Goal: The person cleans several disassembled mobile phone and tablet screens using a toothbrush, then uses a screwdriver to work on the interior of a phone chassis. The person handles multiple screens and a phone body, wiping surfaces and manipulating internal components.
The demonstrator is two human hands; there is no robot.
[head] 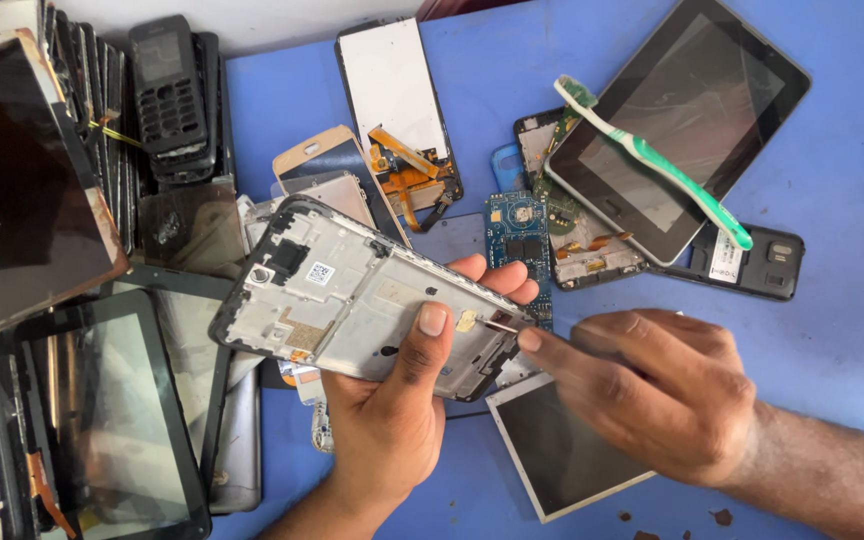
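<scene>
My left hand (pixel 392 400) holds a grey phone frame (pixel 352 300) from below, inner side up, thumb pressed on its lower middle. My right hand (pixel 652 390) reaches in from the right, its pinched fingertips touching a small metal piece (pixel 500 323) at the frame's right end. A blue circuit board (pixel 519 235) lies just behind the frame. A loose display panel (pixel 562 450) rests on the blue table (pixel 832 200) under my right hand.
A dark tablet (pixel 677 120) with a green-and-white toothbrush (pixel 652 160) across it lies at the back right, beside a black phone back (pixel 762 262). Stacked screens, an old keypad phone (pixel 167 90) and tablet panels (pixel 102 420) crowd the left side.
</scene>
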